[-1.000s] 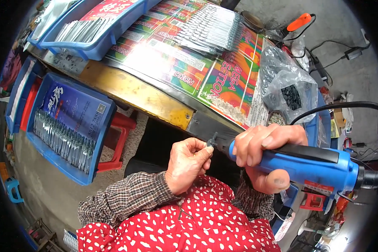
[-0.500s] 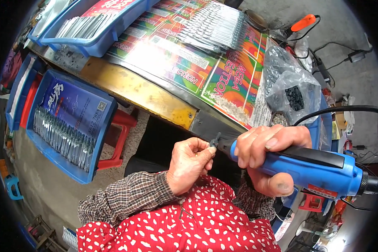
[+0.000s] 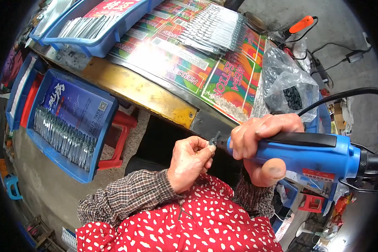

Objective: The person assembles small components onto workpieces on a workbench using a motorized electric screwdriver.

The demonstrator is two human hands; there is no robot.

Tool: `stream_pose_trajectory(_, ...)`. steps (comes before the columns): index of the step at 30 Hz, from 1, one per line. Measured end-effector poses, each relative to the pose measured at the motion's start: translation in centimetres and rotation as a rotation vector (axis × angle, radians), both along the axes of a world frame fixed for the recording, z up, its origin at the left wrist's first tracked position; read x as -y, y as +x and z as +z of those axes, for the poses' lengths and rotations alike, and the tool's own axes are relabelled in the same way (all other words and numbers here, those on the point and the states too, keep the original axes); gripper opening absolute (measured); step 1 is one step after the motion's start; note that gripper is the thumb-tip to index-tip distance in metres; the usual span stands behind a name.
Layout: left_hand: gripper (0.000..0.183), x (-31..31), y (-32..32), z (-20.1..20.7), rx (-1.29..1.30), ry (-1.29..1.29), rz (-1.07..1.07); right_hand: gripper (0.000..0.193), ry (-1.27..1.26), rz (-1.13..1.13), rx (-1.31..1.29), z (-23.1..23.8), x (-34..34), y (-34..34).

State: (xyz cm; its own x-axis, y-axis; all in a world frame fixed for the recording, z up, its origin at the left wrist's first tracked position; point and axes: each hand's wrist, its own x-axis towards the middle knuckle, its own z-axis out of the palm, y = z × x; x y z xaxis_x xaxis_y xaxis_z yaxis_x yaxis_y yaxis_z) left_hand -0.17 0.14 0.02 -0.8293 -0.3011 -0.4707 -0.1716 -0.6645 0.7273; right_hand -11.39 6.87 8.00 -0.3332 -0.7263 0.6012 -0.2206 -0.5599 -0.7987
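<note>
My left hand (image 3: 188, 161) pinches a small dark grey part (image 3: 215, 138) between thumb and fingertips, just off the table's front edge. What it is exactly cannot be made out, as the fingers cover most of it. In my right hand (image 3: 260, 136) lies a blue power screwdriver (image 3: 308, 156) with a black grip strip, held level. Its nose points left at the small part, close to it; whether they touch is hard to tell. A black cable and a metal hanger loop are at the tool's rear end.
A stack of slim silvery pieces (image 3: 214, 29) lies on the colourful printed sheet (image 3: 172, 63). Right of it are a plastic bag (image 3: 277, 63) with small black parts and an orange-handled tool (image 3: 301, 24). Blue trays (image 3: 73, 173) with slim pieces stand left, one over a red stool (image 3: 121, 126).
My right hand has shifted slightly left and down with the screwdriver, whose nose has drawn a little away from my left fingers. The left hand has hardly moved and keeps its pinch.
</note>
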Motion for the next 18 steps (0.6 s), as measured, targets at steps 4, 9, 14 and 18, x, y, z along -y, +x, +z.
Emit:
stream_pose_trajectory(4, 0.012, 0.5, 0.1, 0.3, 0.015, 0.014, -0.055, 0.057, 0.004, -0.047, -0.018, -0.3, -0.4, 0.6)
stream_pose_trajectory(9, 0.013, 0.7, 0.1, 0.1, -0.006, 0.002, -0.072, 0.054, -0.221, 0.174, 0.189, -0.2, -1.4, -0.3)
stream_pose_trajectory(14, 0.013, 1.2, 1.3, 0.2, -0.125, -0.009, -0.096, 0.050, -0.247, -0.087, 0.231, 0.5, -2.4, 0.6)
stream_pose_trajectory(18, 0.018, 3.4, 1.2, 1.4, -0.178, -0.261, -0.099, 0.049, -0.224, -0.238, 0.310, 0.2, -3.2, 0.3)
